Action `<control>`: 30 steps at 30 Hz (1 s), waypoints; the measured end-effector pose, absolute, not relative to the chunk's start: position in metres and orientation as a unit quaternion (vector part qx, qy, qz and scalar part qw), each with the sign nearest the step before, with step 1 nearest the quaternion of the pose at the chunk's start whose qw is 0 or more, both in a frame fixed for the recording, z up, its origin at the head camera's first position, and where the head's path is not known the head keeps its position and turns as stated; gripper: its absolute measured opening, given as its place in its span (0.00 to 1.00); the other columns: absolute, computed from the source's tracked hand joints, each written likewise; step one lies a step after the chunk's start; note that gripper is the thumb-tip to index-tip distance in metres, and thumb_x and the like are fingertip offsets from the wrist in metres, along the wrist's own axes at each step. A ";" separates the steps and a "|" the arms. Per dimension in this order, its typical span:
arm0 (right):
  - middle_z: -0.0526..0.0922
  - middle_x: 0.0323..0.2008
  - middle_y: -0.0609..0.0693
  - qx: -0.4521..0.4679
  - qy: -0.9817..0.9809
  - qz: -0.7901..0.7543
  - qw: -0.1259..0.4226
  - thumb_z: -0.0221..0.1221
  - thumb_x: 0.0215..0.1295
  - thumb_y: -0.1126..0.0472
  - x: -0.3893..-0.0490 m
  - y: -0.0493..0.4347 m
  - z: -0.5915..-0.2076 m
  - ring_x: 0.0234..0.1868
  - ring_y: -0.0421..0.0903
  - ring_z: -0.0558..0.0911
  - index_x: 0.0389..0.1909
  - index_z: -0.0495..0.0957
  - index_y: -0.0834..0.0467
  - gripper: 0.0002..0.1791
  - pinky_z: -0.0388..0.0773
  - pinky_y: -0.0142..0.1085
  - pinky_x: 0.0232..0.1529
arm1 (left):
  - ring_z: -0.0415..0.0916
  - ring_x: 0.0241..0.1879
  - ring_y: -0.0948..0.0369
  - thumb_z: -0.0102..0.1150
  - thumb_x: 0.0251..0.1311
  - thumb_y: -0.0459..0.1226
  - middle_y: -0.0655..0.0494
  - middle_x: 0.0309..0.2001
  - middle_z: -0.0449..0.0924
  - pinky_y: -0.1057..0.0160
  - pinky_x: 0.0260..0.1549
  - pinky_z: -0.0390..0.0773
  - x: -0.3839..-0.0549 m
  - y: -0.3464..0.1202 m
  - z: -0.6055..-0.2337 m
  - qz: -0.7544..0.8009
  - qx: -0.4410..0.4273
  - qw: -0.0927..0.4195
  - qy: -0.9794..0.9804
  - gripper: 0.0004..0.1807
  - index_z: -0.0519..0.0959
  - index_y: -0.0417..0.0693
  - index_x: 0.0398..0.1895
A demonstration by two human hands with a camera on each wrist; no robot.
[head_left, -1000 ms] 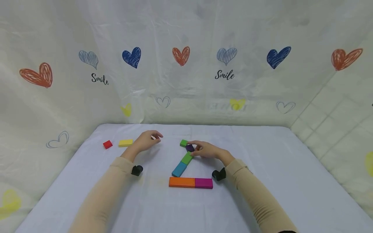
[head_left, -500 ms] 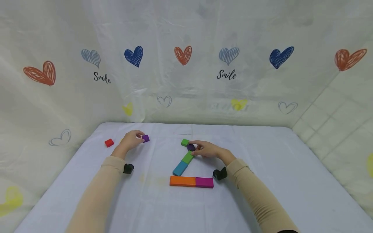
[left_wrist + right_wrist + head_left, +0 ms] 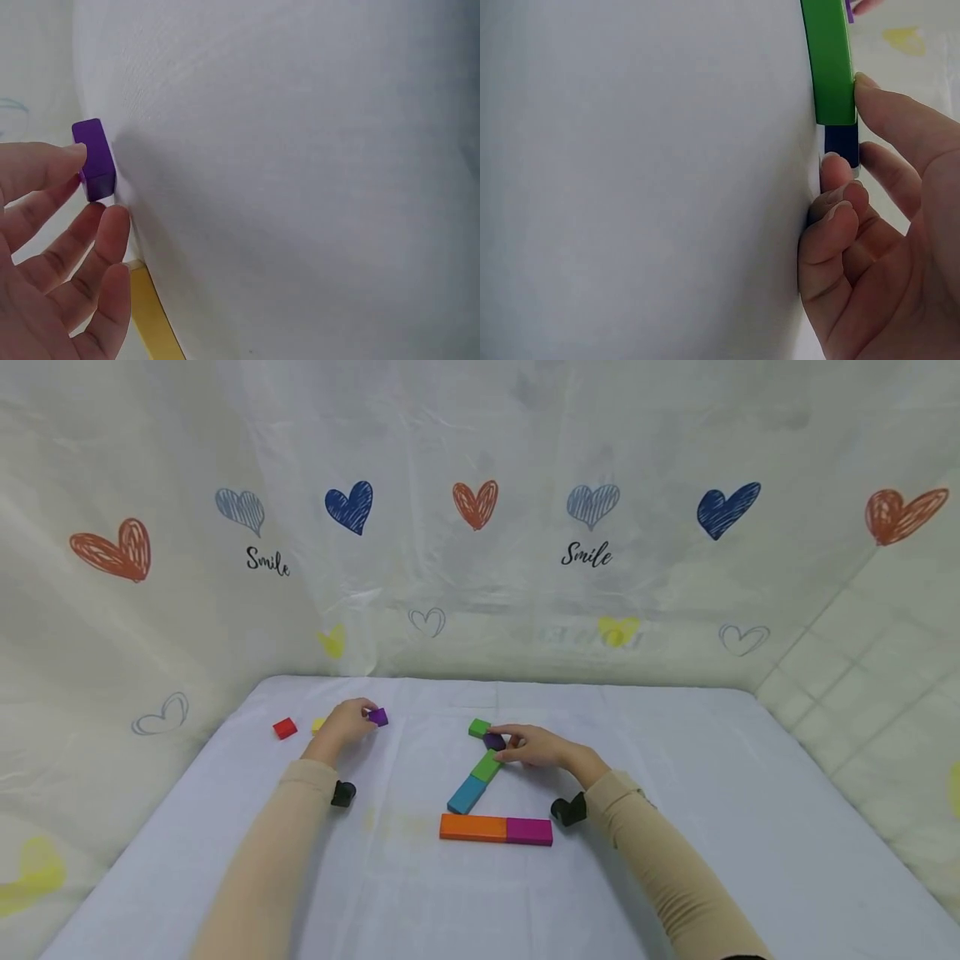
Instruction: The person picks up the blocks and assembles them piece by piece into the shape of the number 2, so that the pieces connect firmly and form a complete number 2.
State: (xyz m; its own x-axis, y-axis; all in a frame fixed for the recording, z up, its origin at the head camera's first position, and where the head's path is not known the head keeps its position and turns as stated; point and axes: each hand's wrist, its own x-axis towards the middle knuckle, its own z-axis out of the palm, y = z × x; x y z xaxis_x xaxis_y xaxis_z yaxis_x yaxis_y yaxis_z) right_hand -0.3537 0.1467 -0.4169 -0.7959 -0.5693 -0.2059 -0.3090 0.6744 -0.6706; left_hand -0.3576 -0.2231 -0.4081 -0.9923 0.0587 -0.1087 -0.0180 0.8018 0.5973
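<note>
My left hand (image 3: 348, 720) pinches a small purple block (image 3: 95, 157) between thumb and fingers; in the left wrist view the other fingers curl loosely below it. My right hand (image 3: 542, 747) is at a slanted row, thumb and index finger around a dark purple block (image 3: 494, 742). In the right wrist view the thumb tip is right at the end of a longer green block (image 3: 832, 71), and the index finger at the dark block behind it. A small green block (image 3: 479, 727) lies just beyond; a blue block (image 3: 467, 795) continues the row nearer me.
An orange block (image 3: 473, 827) and a magenta block (image 3: 529, 832) lie end to end in front of the row. A yellow block (image 3: 156, 315) is beside my left hand, with a red block (image 3: 285, 728) farther left. White cloth covers the table (image 3: 675, 827).
A second ago my left hand held nothing. It moved left and took the purple block, then shifted slightly right with it. My right hand stays at the row.
</note>
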 end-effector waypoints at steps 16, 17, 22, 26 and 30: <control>0.77 0.45 0.52 -0.245 0.890 -0.323 0.208 0.62 0.73 0.52 -0.353 0.147 -0.416 0.34 0.45 0.74 0.75 0.67 0.55 0.33 0.71 0.35 0.37 | 0.71 0.61 0.41 0.53 0.69 0.32 0.32 0.63 0.73 0.41 0.64 0.69 -0.357 -0.205 -0.406 0.257 -0.028 0.047 0.965 0.23 0.72 0.33 0.66; 0.77 0.45 0.52 -0.245 0.890 -0.324 0.208 0.63 0.73 0.53 -0.353 0.147 -0.416 0.34 0.45 0.74 0.75 0.66 0.55 0.33 0.71 0.35 0.36 | 0.71 0.61 0.41 0.54 0.68 0.32 0.32 0.63 0.74 0.41 0.64 0.69 -0.357 -0.205 -0.405 0.254 -0.029 0.044 0.966 0.23 0.72 0.33 0.65; 0.76 0.45 0.53 -0.245 0.889 -0.326 0.208 0.62 0.73 0.53 -0.353 0.146 -0.415 0.34 0.45 0.74 0.75 0.66 0.56 0.33 0.71 0.35 0.36 | 0.71 0.62 0.40 0.54 0.67 0.31 0.32 0.62 0.75 0.41 0.63 0.69 -0.358 -0.201 -0.407 0.243 -0.042 0.032 0.969 0.21 0.74 0.33 0.63; 0.76 0.45 0.52 -0.246 0.889 -0.324 0.210 0.63 0.73 0.52 -0.352 0.146 -0.415 0.35 0.45 0.74 0.75 0.66 0.55 0.34 0.71 0.35 0.36 | 0.72 0.60 0.40 0.55 0.68 0.32 0.34 0.61 0.76 0.41 0.61 0.70 -0.359 -0.198 -0.409 0.245 -0.063 0.034 0.967 0.21 0.75 0.34 0.62; 0.76 0.44 0.52 -0.245 0.889 -0.325 0.209 0.63 0.72 0.52 -0.352 0.146 -0.416 0.35 0.45 0.74 0.75 0.66 0.55 0.34 0.71 0.35 0.37 | 0.74 0.58 0.41 0.57 0.68 0.33 0.34 0.59 0.77 0.41 0.59 0.71 -0.359 -0.196 -0.408 0.242 -0.065 0.026 0.968 0.20 0.75 0.34 0.61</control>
State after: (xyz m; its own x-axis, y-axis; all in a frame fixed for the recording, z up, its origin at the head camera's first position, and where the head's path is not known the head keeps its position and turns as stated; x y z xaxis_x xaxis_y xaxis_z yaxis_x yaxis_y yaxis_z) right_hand -0.3521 0.1463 -0.4158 -0.7923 -0.5719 -0.2127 -0.3003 0.6688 -0.6801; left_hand -0.3594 -0.1964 -0.4083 -0.9903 -0.1126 -0.0811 -0.1376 0.8745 0.4650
